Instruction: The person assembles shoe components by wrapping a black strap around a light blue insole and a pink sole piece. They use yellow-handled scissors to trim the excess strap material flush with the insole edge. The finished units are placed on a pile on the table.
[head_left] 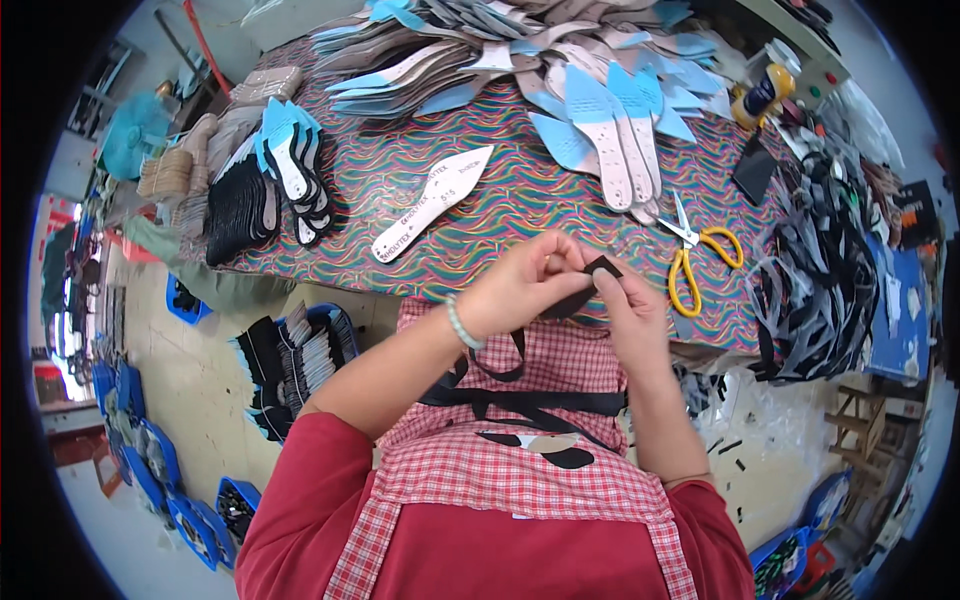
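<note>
From where I stand, the two hands are close together over the near edge of the patterned table point(370, 180). The left hand point(515, 285) and the right hand point(637, 318) both pinch one black piece point(568, 304), which is between them. The hands cover much of it, so its full outline is hidden, and I cannot tell exactly what it is. Yellow-handled scissors point(690, 239) lie near the right hand.
</note>
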